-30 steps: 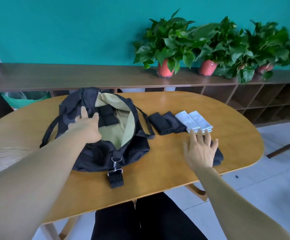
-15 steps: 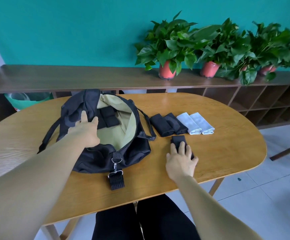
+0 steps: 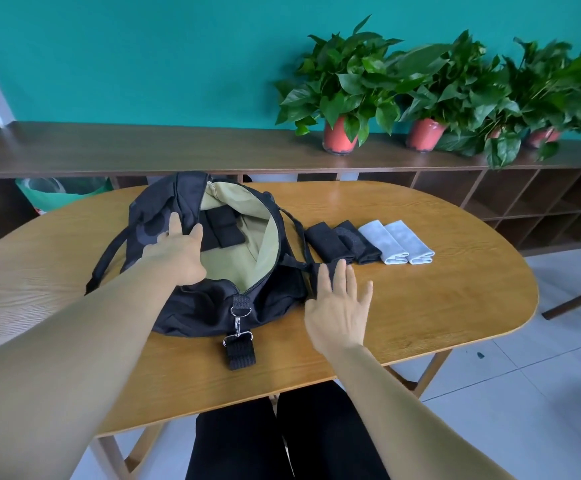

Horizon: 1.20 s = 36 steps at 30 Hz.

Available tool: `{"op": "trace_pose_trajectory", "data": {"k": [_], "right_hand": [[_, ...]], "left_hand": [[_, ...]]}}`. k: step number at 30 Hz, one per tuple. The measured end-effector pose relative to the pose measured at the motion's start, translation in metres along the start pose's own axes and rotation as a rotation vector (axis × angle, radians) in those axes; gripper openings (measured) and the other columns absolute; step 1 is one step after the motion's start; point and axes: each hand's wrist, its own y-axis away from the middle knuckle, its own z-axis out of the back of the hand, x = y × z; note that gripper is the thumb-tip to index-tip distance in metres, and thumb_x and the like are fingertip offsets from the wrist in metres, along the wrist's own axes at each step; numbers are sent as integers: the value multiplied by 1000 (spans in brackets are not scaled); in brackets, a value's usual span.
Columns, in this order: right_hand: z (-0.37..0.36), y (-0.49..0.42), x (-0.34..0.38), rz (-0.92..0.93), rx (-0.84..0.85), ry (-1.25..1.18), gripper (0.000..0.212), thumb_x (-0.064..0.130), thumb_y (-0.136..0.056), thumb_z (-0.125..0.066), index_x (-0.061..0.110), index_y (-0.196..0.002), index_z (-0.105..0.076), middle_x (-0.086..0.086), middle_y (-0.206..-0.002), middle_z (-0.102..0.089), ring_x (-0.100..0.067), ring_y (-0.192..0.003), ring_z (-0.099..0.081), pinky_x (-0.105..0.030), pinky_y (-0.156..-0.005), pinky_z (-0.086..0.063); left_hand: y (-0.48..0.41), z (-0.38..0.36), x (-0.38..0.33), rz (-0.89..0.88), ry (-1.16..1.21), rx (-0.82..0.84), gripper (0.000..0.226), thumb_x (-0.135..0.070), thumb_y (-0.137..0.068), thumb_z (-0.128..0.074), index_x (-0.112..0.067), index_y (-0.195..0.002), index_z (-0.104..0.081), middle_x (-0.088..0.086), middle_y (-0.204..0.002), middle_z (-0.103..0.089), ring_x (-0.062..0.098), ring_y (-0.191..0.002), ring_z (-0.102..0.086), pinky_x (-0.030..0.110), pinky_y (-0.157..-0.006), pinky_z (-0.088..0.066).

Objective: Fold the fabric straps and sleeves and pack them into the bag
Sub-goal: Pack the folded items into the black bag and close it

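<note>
A black duffel bag (image 3: 192, 306) lies open on the wooden table (image 3: 455, 306), its tan lining showing. Folded black pieces (image 3: 223, 226) lie inside it. My left hand (image 3: 178, 254) grips the left rim of the opening, index finger and thumb stretched out. My right hand (image 3: 337, 306) lies flat with straight fingers on a folded black piece (image 3: 314, 280), right against the bag's right end. Beyond it lie two folded black pieces (image 3: 327, 244) and two folded white sleeves (image 3: 396, 242) in a row.
A metal clip and short black webbing strap (image 3: 241, 351) hang off the bag toward the table's near edge. Behind the table runs a dark shelf (image 3: 109, 150) with three potted plants (image 3: 341, 98). A green bin (image 3: 60, 194) stands at the back left.
My right hand slid the folded black piece leftward across the table, from near the right front edge up to the bag's end. My left hand stayed on the bag's rim.
</note>
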Motion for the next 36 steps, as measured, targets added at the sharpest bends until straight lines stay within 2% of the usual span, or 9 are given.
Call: {"op": "trace_pose_trajectory", "data": {"k": [4,8,15,18,21,27,32,35,36], "right_hand": [[-8,8,-34,94,-8,49,59,23,-90,-47,6,-144,-35,-10,-148,-39,-26,-143,-22,-47,-117,-14],[-17,12,-44,166,-68,83,44,15,-63,-76,3,-104,-70,-11,-103,-72,-29,-115,-59,-50,-94,-48],[-15,11,-41,220,-148,114,24,4,-54,-80,9,-74,-67,-8,-78,-71,-26,-87,-69,-36,-70,-55],[-9,11,-41,219,-264,47,10,0,-68,-62,8,-73,-64,-7,-78,-70,-26,-81,-68,-32,-63,-55],[1,9,-37,250,-392,-28,33,7,-81,-34,7,-82,-67,-8,-88,-72,-24,-87,-69,-32,-68,-56],[19,-20,5,379,-621,-99,35,4,-81,-41,6,-101,-70,-9,-104,-71,-23,-98,-68,-35,-78,-57],[30,-54,63,521,-667,-144,42,4,-91,-28,5,-103,-68,-9,-106,-69,-23,-104,-65,-36,-79,-55],[21,-76,92,598,-622,-120,27,0,-77,-57,5,-101,-68,-8,-102,-70,-23,-102,-65,-34,-76,-55],[18,-84,101,610,-581,-123,32,0,-67,-67,6,-98,-69,-7,-98,-70,-23,-98,-66,-33,-71,-56]], "left_hand": [[4,-1,-1,0,-8,-3,91,-14,-81,-59,-27,-152,-3,11,-157,21,36,-141,-17,47,-97,-40],[6,0,0,-7,-10,-11,91,-14,-82,-59,-27,-152,-2,11,-157,21,36,-141,-16,47,-98,-41],[9,0,1,-9,3,-15,90,-14,-83,-59,-26,-152,-2,11,-157,20,36,-141,-18,46,-99,-41],[6,0,6,-13,15,-18,92,-16,-83,-59,-28,-152,-1,11,-157,21,36,-141,-19,46,-99,-42],[2,0,11,-12,37,-21,91,-19,-84,-60,-32,-152,-1,10,-157,20,35,-140,-22,46,-98,-43],[-9,4,27,-20,89,-57,84,-26,-88,-57,-32,-153,-4,11,-158,18,37,-140,-21,43,-93,-45],[-19,12,40,-5,98,-73,82,-32,-89,-56,-32,-153,-5,11,-158,16,36,-140,-21,43,-93,-42],[-22,17,42,-9,151,-74,85,-24,-86,-57,-24,-153,-5,9,-159,15,36,-137,-27,41,-88,-45],[-23,17,42,-4,181,-66,88,-20,-85,-58,-21,-153,-2,8,-159,16,35,-136,-28,41,-89,-47]]}}
